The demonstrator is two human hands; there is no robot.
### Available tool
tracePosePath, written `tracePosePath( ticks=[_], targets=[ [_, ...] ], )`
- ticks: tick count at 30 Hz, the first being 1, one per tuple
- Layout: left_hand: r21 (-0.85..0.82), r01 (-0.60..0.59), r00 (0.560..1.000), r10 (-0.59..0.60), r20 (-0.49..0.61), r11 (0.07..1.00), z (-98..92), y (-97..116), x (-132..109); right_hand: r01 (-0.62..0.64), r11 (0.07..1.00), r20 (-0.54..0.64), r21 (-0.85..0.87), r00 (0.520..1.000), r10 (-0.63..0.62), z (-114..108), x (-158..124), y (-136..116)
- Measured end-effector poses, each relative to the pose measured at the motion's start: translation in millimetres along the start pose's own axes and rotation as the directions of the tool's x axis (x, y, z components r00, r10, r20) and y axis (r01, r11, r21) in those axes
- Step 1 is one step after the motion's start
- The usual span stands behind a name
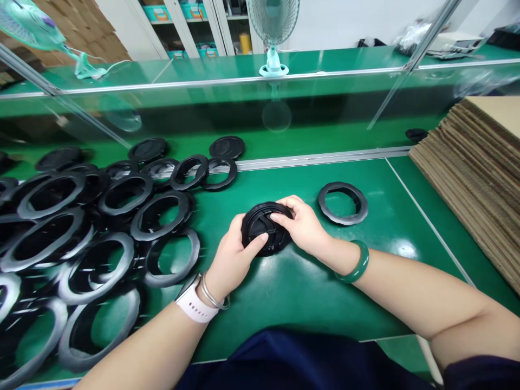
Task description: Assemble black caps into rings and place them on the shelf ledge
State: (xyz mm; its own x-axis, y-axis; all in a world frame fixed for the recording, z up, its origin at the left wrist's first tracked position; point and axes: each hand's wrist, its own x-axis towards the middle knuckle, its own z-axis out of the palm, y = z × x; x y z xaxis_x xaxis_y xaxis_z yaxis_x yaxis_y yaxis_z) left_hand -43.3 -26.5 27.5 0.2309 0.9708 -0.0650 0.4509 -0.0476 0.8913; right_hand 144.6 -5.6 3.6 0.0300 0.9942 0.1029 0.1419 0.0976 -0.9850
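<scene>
on the green table (309, 303), both hands grip a black round part (263, 230).

Black round disc (264, 230), ribbed, tilted slightly, centre of green mat.

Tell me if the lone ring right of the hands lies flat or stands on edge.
Flat: the ring rests on the green table, green showing through its hole, untouched.

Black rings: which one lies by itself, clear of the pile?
The ring right of the disc that the left hand and right hand hold: flat, alone on the mat. The others overlap in a heap at left.
</scene>
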Motion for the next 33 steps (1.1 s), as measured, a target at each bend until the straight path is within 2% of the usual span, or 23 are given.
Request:
tracePosePath(
  ticks=[8,13,18,24,33],
  targets=[
    [-0.001,0.006,1.0,-0.006,-0.02,1.0,0.4,-1.3,-0.3,-0.079,0.997,-0.081,-0.001,0.994,0.079,4.4,-2.8,-2.8],
    [-0.01,0.019,0.999,-0.019,-0.025,1.0,-0.8,-4.4,1.0,-0.104,0.995,-0.006,-0.016,0.995,0.103,2.3,1.0,-1.1],
    [-0.089,0.032,0.999,-0.032,-0.001,0.996,-1.2,-10.9,4.8,-0.131,0.99,0.046,-0.051,0.99,0.134,-1.4,3.4,-4.6],
    [-0.166,0.037,0.999,-0.036,0.011,0.985,-0.9,-13.0,6.8,-0.166,0.981,0.062,-0.097,0.983,0.172,-4.8,3.0,-13.6],
    [-0.132,0.023,1.0,-0.023,0.003,0.991,-1.8,-13.8,4.5,-0.12,0.987,0.082,-0.11,0.988,0.13,-4.4,0.9,-11.3]
  ],
)
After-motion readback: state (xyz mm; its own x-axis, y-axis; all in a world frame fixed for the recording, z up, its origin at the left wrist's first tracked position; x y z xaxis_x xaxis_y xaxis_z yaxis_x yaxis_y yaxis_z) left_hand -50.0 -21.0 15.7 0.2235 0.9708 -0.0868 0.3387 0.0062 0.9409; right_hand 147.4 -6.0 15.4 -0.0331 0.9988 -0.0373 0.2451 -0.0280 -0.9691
